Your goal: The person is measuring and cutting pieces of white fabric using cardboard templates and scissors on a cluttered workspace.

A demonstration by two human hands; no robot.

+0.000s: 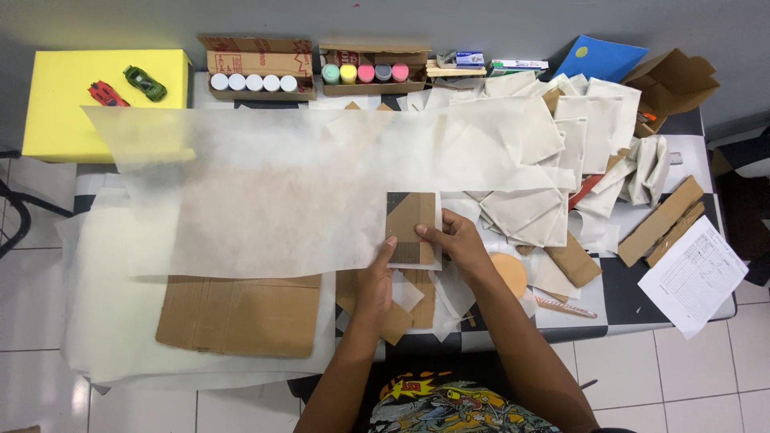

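A small square canvas frame [409,218], back side up with brown wood bars, lies on the right end of a large translucent white sheet [265,188] spread over the table. My left hand [374,282] presses its fingertip against the frame's lower left corner. My right hand [454,239] pinches the frame's right edge with thumb and fingers. Both forearms reach in from the bottom of the view.
A flat cardboard piece [241,314] lies under the sheet at front. A heap of white wrapped squares [553,144] fills the right. Two boxes of paint bottles [255,74] [370,70] stand at the back. Yellow box [104,100] with two toy cars far left. Printed paper [694,277] at right edge.
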